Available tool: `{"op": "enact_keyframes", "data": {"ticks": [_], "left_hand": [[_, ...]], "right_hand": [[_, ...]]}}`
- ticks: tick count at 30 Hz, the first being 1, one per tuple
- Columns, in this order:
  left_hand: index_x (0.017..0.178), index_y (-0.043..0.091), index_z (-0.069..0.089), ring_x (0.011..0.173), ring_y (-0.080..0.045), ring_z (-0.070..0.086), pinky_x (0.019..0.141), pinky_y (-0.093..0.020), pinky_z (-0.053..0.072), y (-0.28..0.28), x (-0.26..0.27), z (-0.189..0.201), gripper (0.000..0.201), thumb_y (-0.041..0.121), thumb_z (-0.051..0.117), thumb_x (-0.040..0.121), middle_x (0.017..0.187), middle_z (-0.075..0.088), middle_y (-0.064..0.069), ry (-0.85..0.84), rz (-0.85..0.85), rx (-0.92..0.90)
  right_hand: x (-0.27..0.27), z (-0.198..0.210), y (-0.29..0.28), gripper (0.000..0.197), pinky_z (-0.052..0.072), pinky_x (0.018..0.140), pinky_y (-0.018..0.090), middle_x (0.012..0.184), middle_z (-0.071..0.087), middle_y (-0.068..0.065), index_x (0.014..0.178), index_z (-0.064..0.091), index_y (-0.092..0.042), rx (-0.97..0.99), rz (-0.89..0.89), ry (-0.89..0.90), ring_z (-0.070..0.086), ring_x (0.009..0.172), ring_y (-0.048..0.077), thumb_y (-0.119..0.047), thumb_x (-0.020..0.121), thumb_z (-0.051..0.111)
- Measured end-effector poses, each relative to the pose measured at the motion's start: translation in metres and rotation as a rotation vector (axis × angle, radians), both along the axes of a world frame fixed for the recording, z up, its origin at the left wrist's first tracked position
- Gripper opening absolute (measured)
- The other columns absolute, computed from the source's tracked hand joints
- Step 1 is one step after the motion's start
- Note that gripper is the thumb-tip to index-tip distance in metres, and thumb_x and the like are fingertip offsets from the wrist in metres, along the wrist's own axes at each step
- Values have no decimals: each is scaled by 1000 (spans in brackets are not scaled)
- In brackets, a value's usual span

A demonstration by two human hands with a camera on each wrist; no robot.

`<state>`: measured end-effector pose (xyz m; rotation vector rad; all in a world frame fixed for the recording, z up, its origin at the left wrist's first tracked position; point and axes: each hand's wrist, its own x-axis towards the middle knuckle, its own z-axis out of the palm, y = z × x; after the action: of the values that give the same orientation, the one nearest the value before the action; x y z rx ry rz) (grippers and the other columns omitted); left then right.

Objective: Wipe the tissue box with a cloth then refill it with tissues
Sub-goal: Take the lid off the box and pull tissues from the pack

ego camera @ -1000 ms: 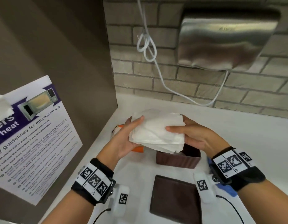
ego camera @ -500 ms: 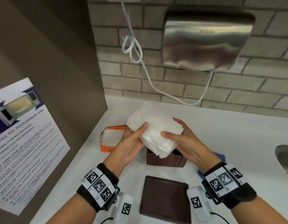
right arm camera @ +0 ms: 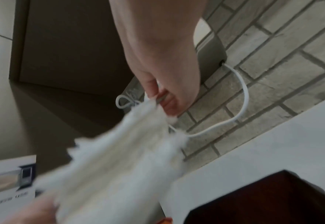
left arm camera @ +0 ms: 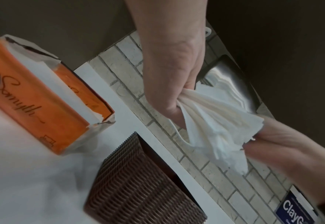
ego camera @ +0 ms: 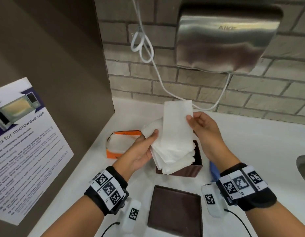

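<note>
Gripping tissue stack (ego camera: pixel 172 147) tilted over box (ego camera: pixel 197 170), left hand (ego camera: pixel 139 151); right hand (ego camera: pixel 203 129) pinching upright sheet.

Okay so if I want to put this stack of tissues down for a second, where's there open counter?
Bare counter lies right of the brown tissue box, between the brick wall and the sink rim. A smaller strip runs behind the box below the hanging white cord. It is crowded on the left by the orange tissue pack and in front by the box lid.
</note>
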<state>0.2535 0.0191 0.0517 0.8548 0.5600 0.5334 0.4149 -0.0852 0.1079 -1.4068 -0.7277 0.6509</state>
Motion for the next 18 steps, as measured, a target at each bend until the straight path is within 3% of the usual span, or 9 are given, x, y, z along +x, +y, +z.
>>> {"op": "enact_keyframes", "data": {"ticks": [4,7,9,10,13,16,18], "left_hand": [[136,12,52,119,-22,62,104,-39,47,3,1,-2,40,26,52,99,128,66,-7,17,-5,15],[135,13,52,117,-22,63,100,-39,50,2,4,-2,39,28,51,99,127,66,-7,17,-14,9],[134,13,53,117,-22,64,98,-37,52,1,6,-3,37,27,49,100,127,66,-8,23,-21,20],[134,13,53,118,-22,63,100,-38,51,0,8,-2,37,28,48,101,129,65,-9,39,-23,32],[135,15,53,121,-23,61,103,-40,48,-1,9,0,54,51,34,99,131,63,-11,47,-29,-8],[136,17,51,124,-25,58,107,-41,42,2,7,0,74,69,24,91,132,62,-12,0,-57,-102],[135,15,53,122,-23,60,107,-40,43,0,6,1,61,58,39,94,129,65,-10,33,-59,-32]], "right_hand": [[4,24,-4,10,59,71,31,94,74,4,98,65,-17,22,212,144,71,81,16,-22,95,57],[1,29,1,9,58,63,24,88,75,1,98,66,-14,-44,294,185,71,74,12,-19,94,59],[-4,21,7,5,57,62,23,83,75,1,93,66,-17,-143,294,121,71,71,13,-19,92,62],[-7,15,10,4,58,68,27,86,74,3,91,66,-19,-206,275,63,70,75,17,-21,92,64],[-10,-1,17,7,53,81,35,91,71,5,85,63,-25,-386,163,-175,65,83,21,-29,90,65],[-13,-8,21,6,45,65,22,76,63,-5,89,59,-25,-434,89,-339,58,74,12,-29,90,62],[-14,-10,23,6,39,58,19,72,58,-8,92,58,-23,-444,64,-394,55,70,10,-28,91,62]]}}
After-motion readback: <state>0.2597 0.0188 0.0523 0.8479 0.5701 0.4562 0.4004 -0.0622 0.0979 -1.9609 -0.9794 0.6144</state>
